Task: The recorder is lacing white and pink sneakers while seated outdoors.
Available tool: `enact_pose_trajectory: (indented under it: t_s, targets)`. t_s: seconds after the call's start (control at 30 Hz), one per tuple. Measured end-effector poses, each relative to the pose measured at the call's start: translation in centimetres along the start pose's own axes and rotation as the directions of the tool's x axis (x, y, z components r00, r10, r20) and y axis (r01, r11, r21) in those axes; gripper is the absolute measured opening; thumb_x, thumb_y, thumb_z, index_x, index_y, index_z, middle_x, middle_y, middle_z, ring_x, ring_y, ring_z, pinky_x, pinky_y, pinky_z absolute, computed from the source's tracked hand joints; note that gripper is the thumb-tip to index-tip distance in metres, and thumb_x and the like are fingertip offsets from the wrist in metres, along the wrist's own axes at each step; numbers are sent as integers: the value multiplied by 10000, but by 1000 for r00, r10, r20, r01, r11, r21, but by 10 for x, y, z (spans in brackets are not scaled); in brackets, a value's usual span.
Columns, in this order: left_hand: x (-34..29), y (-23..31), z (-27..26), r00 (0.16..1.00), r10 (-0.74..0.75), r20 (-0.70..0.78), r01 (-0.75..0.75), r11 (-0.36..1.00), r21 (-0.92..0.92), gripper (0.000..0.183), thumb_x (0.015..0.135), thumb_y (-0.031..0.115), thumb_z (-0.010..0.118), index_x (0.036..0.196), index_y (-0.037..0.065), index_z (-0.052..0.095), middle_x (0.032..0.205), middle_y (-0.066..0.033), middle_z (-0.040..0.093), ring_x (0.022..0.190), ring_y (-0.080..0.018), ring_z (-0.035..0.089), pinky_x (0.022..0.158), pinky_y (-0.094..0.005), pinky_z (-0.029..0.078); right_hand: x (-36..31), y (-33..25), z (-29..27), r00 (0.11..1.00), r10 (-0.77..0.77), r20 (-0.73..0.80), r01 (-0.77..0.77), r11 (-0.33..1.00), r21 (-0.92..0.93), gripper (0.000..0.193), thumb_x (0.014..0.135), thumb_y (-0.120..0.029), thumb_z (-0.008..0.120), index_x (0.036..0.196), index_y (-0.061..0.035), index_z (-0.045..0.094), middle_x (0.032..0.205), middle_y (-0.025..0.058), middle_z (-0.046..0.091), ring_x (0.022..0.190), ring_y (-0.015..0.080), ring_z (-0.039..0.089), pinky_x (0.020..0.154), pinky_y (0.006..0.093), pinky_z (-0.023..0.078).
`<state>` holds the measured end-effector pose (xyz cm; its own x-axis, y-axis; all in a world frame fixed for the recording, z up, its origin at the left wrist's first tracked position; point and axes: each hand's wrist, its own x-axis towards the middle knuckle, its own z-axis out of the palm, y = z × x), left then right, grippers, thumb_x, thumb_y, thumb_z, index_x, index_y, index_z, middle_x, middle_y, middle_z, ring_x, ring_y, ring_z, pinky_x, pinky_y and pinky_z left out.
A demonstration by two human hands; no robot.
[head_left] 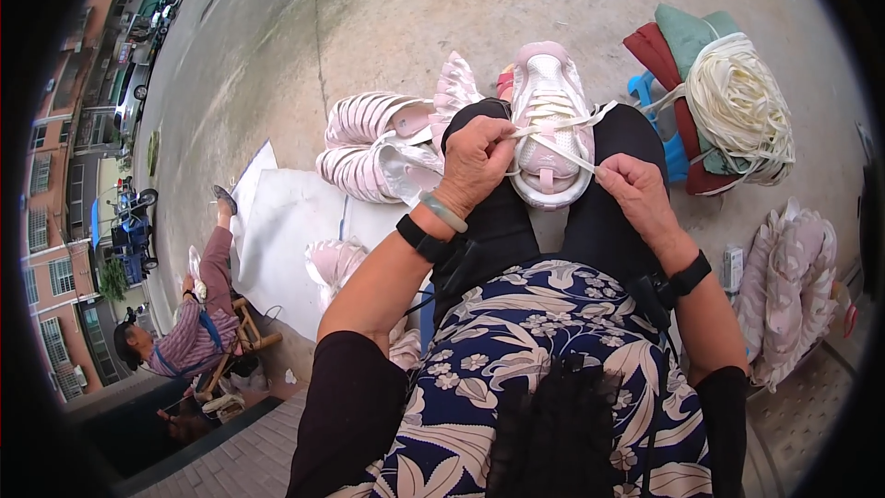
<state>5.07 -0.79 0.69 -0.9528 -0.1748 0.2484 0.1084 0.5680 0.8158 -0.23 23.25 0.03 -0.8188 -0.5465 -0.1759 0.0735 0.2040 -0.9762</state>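
A pink and white sneaker [546, 180] rests across my knees, its toe away from me, with cream lace threaded through the eyelets. Two loose lace ends cross over its tongue. My left hand [477, 161] pinches the shoelace [564, 151] just left of the shoe. On the other side, my right hand [636, 192] has thumb and fingers closed on the other lace end, drawn out toward the lower right. Both hands are close to the shoe's collar.
Stacked pink and white shoe uppers [378, 149] lie left of my knees, partly by a white sheet [286, 221]. A big bundle of cream laces [740, 106] sits on a blue stool at right. More shoe pieces [788, 286] lie lower right. Another person [198, 327] sits at far left.
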Motion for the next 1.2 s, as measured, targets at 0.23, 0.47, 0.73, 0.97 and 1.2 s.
enact_pose_trajectory:
  t_s: [0.23,0.47,0.73,0.97,1.2]
  targets:
    - [2,6,-5,995,4,95,-5,1000,9,70,732,6,625,772,7,568,667,-21,521,558,-80,467,509,-217,396,6,-11,2,992,-114,-50,110,991,-77,180,855,-158,570,788,8,588,598,5,495,555,67,423,503,234,362]
    - [4,10,-4,986,13,168,-12,1000,-7,127,723,1,626,805,15,530,702,-22,479,572,-76,455,519,-215,390,19,-19,11,985,-162,60,171,961,-219,163,822,-160,586,809,2,597,607,110,550,549,142,521,538,282,416]
    - [2,10,-7,984,18,176,-9,999,-54,154,708,-38,614,818,5,515,812,-31,496,593,-81,467,530,-210,399,24,-28,27,931,-357,-69,316,888,-335,122,792,-142,584,872,-55,614,668,146,591,609,291,593,548,336,445]
    - [10,6,-1,987,42,154,-29,996,-83,142,716,-52,590,824,-3,512,877,-51,510,607,-87,473,544,-206,404,55,-38,48,868,-488,92,451,699,-555,105,767,-146,569,867,-123,591,657,115,584,636,307,591,555,400,451]
    - [14,7,0,992,124,39,-124,992,7,119,731,-49,561,834,6,534,838,-54,530,614,-103,492,550,-241,419,63,-36,53,908,-408,97,382,708,-594,79,776,-182,564,801,-114,594,679,119,594,673,310,596,595,406,460]
